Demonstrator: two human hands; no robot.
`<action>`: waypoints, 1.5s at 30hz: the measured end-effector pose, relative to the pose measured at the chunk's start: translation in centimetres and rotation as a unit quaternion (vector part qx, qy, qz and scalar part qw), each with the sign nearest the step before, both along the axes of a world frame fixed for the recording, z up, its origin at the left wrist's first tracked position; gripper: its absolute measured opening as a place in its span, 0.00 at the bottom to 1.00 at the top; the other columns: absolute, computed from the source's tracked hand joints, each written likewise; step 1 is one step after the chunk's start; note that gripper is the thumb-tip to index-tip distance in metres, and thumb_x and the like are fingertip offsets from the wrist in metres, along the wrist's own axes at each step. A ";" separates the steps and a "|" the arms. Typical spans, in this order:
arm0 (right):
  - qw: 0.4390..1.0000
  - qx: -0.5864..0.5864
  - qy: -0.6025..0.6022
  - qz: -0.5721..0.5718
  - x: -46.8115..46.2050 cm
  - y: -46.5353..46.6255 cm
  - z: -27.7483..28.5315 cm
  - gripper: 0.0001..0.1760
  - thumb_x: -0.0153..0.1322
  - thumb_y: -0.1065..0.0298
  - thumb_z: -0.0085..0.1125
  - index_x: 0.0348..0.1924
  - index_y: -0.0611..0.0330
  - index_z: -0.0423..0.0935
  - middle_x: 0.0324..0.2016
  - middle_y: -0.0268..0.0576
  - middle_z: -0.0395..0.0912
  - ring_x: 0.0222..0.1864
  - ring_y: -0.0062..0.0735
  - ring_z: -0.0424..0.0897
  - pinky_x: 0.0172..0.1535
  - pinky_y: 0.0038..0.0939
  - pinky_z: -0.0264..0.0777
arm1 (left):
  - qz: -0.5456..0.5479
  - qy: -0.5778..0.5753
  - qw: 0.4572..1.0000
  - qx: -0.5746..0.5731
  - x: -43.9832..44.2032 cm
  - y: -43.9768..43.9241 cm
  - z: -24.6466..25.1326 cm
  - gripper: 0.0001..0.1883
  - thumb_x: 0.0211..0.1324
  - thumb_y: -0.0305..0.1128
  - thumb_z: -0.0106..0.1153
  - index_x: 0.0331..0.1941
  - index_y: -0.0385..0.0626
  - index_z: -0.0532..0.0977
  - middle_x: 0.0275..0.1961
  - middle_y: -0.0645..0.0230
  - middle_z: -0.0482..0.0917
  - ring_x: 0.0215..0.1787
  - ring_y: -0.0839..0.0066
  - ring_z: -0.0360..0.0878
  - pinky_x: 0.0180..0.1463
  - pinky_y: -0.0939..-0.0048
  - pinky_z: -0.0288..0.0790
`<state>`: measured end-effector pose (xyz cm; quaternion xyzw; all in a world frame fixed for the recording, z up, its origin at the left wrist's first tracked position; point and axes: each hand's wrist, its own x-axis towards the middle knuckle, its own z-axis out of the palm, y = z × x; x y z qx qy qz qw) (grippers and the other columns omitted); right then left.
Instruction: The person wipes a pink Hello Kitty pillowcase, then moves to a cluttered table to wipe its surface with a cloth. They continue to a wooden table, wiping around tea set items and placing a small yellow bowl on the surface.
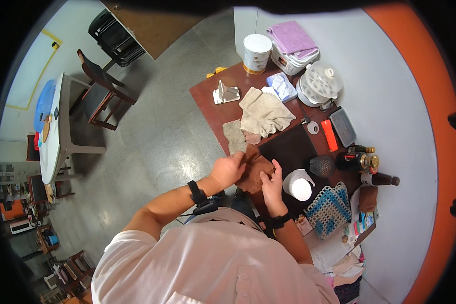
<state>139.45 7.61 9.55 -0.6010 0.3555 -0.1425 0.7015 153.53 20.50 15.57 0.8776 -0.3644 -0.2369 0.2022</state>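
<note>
A brown cloth [254,173] hangs between my two hands at the near edge of the dark red table. My left hand [227,170] grips its left side, fingers curled over the fabric. On the right side, my right hand [272,186] pinches the cloth with thumb and fingers. Just beyond lie a crumpled beige cloth [266,112], a grey-green cloth [235,136] and a small pinkish cloth [252,138]. Right of my right hand stands a white paper roll [300,188]. Behind it is a black mat [290,146].
Bottles [355,161], a steamer-like appliance [319,85], a white-lidded can [257,53] and a tissue pack [282,86] line the table's wall side. A blue-and-beige woven bag [328,211] sits at right. A white stand [226,93] is near the far corner. A chair [104,91] stands left.
</note>
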 end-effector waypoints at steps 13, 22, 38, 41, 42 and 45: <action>0.994 0.101 0.024 -0.038 -2.5 0.2 -3.5 0.27 0.62 0.80 0.52 0.56 0.69 0.70 0.50 0.47 0.76 0.51 0.34 0.76 0.56 0.30 0.69 | -0.110 -0.196 0.968 -0.115 4.9 -3.1 -6.6 0.08 0.53 0.33 0.61 0.38 0.51 0.81 0.47 0.63 0.80 0.54 0.58 0.75 0.60 0.59 0.69; 0.979 0.196 -0.026 -0.044 -1.6 -0.2 -1.5 0.19 0.63 0.74 0.45 0.44 0.67 0.78 0.39 0.39 0.80 0.41 0.29 0.78 0.48 0.27 0.72 | -0.189 -0.145 0.971 -0.006 7.6 -2.3 -11.9 0.26 0.56 0.41 0.61 0.58 0.50 0.71 0.66 0.59 0.65 0.64 0.54 0.66 0.64 0.52 0.65; 0.990 -0.015 0.116 0.078 -1.2 1.8 -1.0 0.21 0.73 0.56 0.60 0.45 0.68 0.79 0.40 0.49 0.83 0.44 0.37 0.80 0.51 0.31 0.71 | -0.150 -0.108 0.982 -0.044 8.9 -9.9 -10.4 0.34 0.58 0.28 0.55 0.68 0.70 0.63 0.68 0.54 0.61 0.44 0.54 0.84 0.46 0.58 0.79; 0.984 -0.041 0.118 0.129 -0.9 1.6 -0.7 0.19 0.71 0.60 0.63 0.46 0.68 0.78 0.42 0.49 0.82 0.45 0.38 0.80 0.52 0.31 0.71 | -0.161 -0.045 0.986 0.004 9.2 -9.7 -10.6 0.25 0.58 0.29 0.54 0.60 0.63 0.71 0.60 0.56 0.70 0.45 0.52 0.83 0.49 0.56 0.77; 0.979 -0.043 0.130 0.149 -0.6 1.5 -0.2 0.22 0.69 0.61 0.66 0.50 0.68 0.75 0.45 0.52 0.81 0.47 0.40 0.80 0.53 0.32 0.71 | -0.167 -0.026 0.985 0.012 9.3 -8.2 -11.6 0.22 0.57 0.29 0.54 0.58 0.60 0.73 0.56 0.56 0.73 0.45 0.51 0.82 0.48 0.56 0.76; 0.974 -0.073 0.132 0.171 -0.2 2.4 -2.6 0.26 0.67 0.60 0.67 0.53 0.68 0.73 0.47 0.54 0.80 0.49 0.42 0.80 0.54 0.34 0.71 | -0.204 0.032 0.974 -0.095 10.6 0.2 -15.6 0.13 0.56 0.29 0.53 0.46 0.50 0.76 0.36 0.57 0.79 0.37 0.54 0.81 0.43 0.58 0.74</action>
